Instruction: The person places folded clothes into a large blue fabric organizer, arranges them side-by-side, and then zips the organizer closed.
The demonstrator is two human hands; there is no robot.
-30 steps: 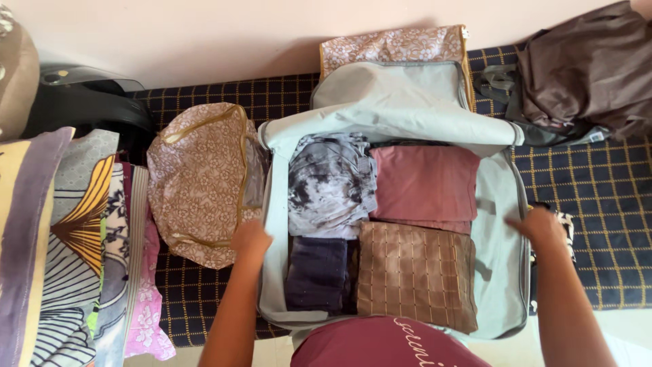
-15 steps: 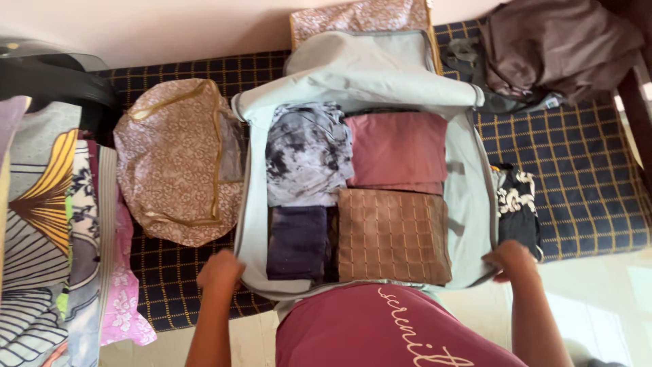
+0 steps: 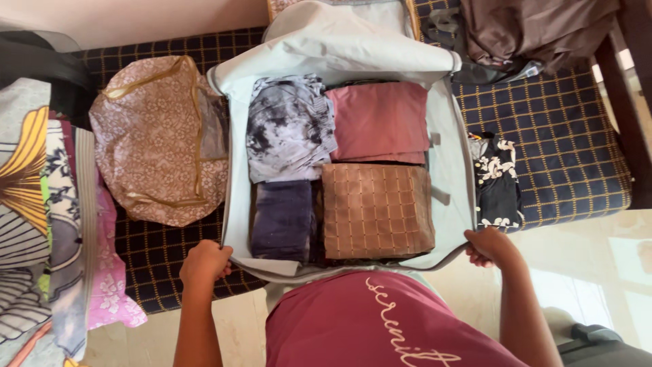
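Parts of the scene are cut off or covered. The flipped-back lid (image 3: 339, 47) of the grey fabric storage bag (image 3: 234, 170) leaves the picture at the top edge, and the near rim of the bag is hidden under the person's maroon shirt (image 3: 380, 326). The brown cloth heap (image 3: 536, 27) at the top right is cropped too, and the patterned fabrics (image 3: 41, 224) at the left run out of view. How deep the folded piles go cannot be told.

The bag lies open on a bed with a dark blue checked cover (image 3: 564, 149). Inside are four folded pieces: a grey marbled one (image 3: 288, 129), a dusty pink one (image 3: 380, 119), a dark navy one (image 3: 282, 217) and a brown checked one (image 3: 377, 211).

The left hand (image 3: 204, 261) is closed on the near left corner of the bag's rim. The right hand (image 3: 490, 246) is closed on the near right corner. So the bag lies between both hands.

A floral zipped pouch (image 3: 159, 143) rests just beside the bag on the left, and a black printed garment (image 3: 497, 183) just beside it on the right.
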